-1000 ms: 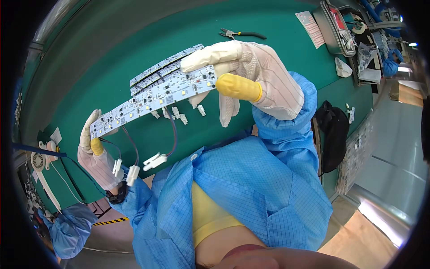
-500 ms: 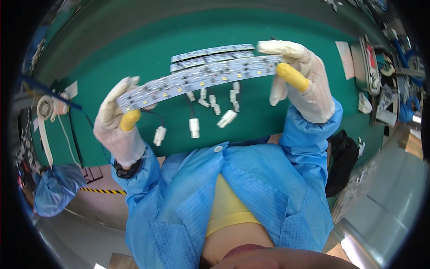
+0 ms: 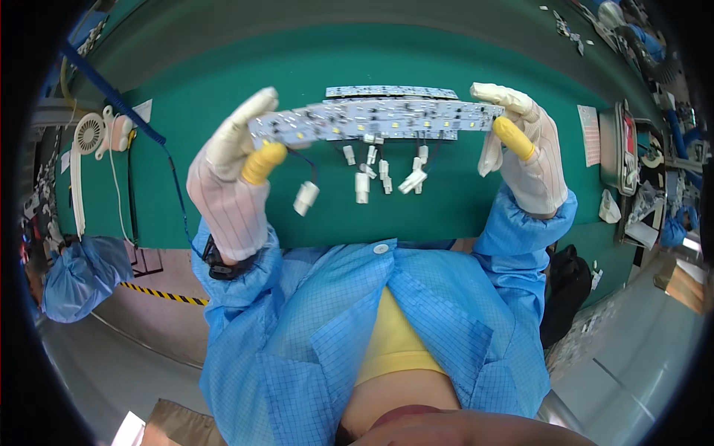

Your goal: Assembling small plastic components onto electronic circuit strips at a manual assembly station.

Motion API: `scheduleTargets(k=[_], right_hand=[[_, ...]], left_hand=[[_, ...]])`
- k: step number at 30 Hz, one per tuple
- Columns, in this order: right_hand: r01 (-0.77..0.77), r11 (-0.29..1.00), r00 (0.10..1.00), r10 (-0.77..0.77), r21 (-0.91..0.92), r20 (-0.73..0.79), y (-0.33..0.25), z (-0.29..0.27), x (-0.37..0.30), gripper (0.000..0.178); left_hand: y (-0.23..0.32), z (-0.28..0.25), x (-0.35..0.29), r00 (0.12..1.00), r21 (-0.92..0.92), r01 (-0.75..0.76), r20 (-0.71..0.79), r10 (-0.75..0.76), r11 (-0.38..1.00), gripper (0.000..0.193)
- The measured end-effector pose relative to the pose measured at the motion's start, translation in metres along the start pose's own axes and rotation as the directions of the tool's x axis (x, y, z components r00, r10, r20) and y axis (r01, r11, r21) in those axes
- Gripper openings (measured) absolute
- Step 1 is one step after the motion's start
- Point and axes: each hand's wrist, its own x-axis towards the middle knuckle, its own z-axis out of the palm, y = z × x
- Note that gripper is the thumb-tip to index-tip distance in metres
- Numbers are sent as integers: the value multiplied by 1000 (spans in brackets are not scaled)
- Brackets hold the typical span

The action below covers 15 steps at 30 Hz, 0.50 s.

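Observation:
Between both hands I hold a long, slim LED circuit board (image 3: pixel 387 119) up off the bench, nearly level, with small yellow LEDs along its lower edge. My left hand (image 3: pixel 238 160), in a white glove with a yellow thumb cover, pinches its left end. At the other end, my right hand (image 3: pixel 524 141), gloved the same way, grips it between yellow-tipped thumb and fingers. Behind it lie more LED boards (image 3: pixel 390 92), partly hidden by the held one. A white connector (image 3: pixel 306 198) dangles on a dark wire near my left hand; several other white connectors (image 3: pixel 362 187) sit below the boards.
The work surface is a green mat (image 3: pixel 416 215). To the left stand a small white fan (image 3: pixel 91 134) and a coiled blue cord (image 3: pixel 111 93). On the right are a printed sheet (image 3: pixel 588 135), a metal tray (image 3: pixel 614 149) and a crumpled white bag (image 3: pixel 609 207).
The held board has swung from tilted, left end low, to nearly level. My left hand has risen and moved right; my right hand has shifted slightly right. The whole view has shifted a little.

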Motion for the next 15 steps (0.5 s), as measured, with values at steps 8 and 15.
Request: scheduleTargets(k=[8,15], right_hand=[[-79,995,997,77,55,30,-18,8,-8,74],[9,999,999,-10,37,35,9,-5,1,38]], left_hand=[[-17,-5,4,996,70,69,-64,-64,995,48],[0,2,-3,991,-157,-87,85,101,984,40]])
